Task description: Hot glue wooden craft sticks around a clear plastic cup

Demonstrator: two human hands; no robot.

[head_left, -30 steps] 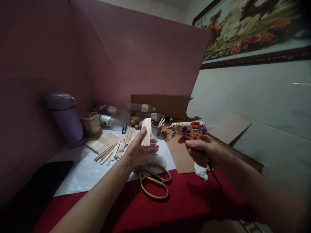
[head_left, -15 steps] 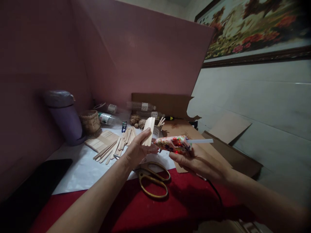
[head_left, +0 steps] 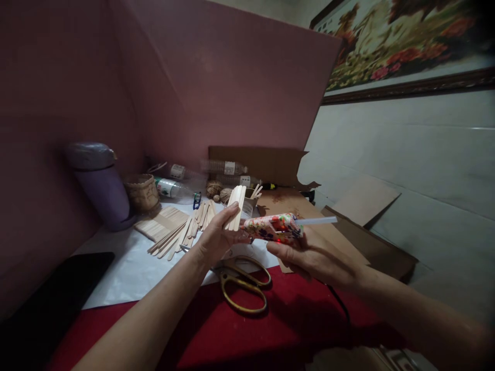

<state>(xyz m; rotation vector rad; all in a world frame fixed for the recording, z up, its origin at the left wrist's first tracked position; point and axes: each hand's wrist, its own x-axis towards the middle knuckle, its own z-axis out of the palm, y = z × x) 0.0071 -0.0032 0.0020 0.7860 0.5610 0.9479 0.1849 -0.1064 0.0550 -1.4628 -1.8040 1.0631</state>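
Several pale wooden sticks [head_left: 236, 208], side by side and upright, are pinched by my left hand [head_left: 216, 234], its thumb across their front. My right hand [head_left: 305, 255] holds a flower-patterned glue gun [head_left: 273, 227] with a small red light. A translucent glue stick [head_left: 319, 220] juts from the gun's back end, and its nozzle points left, close beside the lower end of the sticks. Gold-handled scissors [head_left: 245, 293] lie below both hands, their blades partly hidden by my left hand.
Loose wooden sticks [head_left: 180, 237] spread over a white sheet [head_left: 116, 281] beside a stick bundle [head_left: 160, 221]. Behind stand a purple tumbler [head_left: 102, 190], a woven basket [head_left: 143, 193], plastic bottles [head_left: 174, 188] and twine balls [head_left: 214, 189]. Cardboard [head_left: 286, 198] lies right; a black cord [head_left: 340, 304] trails below.
The glue gun and my right hand have shifted slightly left, bringing the nozzle nearer the held sticks. My left hand keeps its grip with little motion.
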